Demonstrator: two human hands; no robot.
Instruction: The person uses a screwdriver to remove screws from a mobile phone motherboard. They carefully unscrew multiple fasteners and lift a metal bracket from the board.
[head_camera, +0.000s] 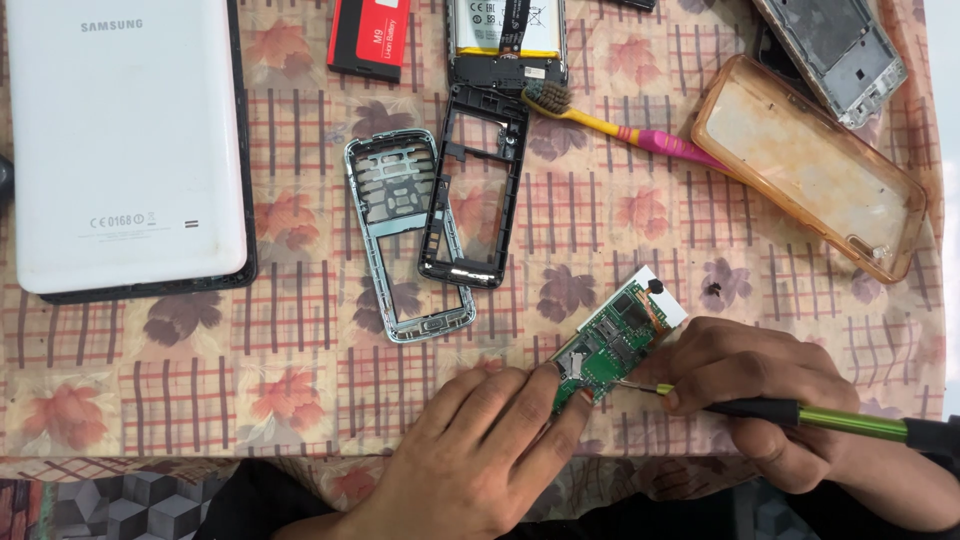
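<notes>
Two hands on the green circuit board (608, 350), near-right on the table (300, 400): left hand (490, 445) pinches its near end, right hand (745, 385) is clamped on the screwdriver (800, 412), tip at the board's edge. If the tip slips it could gouge a trace, or the board could flip out of my grip.

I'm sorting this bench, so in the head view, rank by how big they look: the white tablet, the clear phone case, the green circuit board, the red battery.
1. white tablet
2. clear phone case
3. green circuit board, partly hidden by hands
4. red battery, cut off by the frame edge, so unsure against the board
</notes>
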